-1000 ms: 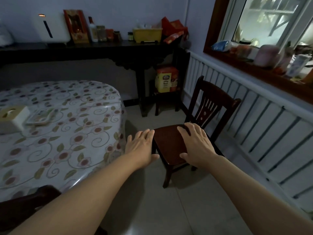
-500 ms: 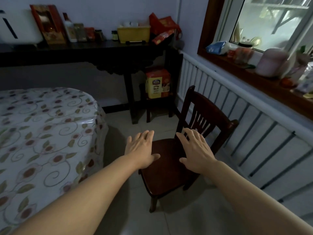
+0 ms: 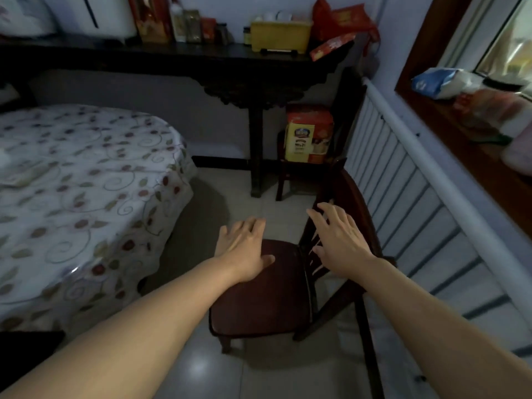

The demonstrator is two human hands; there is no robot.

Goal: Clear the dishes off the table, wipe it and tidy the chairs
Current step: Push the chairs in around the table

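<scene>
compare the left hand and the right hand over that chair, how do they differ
The left hand lies over the front of the chair seat, while the right hand is at the slatted backrest. The left hand's fingers lie close together; the right hand's are spread wider. Both are open, palm down, gripping nothing.

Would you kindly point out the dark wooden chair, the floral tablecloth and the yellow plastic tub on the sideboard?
Dark wooden chair (image 3: pixel 259 298): head view, middle of the seat.
Floral tablecloth (image 3: pixel 86 203): head view, top surface near the edge.
Yellow plastic tub (image 3: pixel 280 36): head view, front wall.
</scene>
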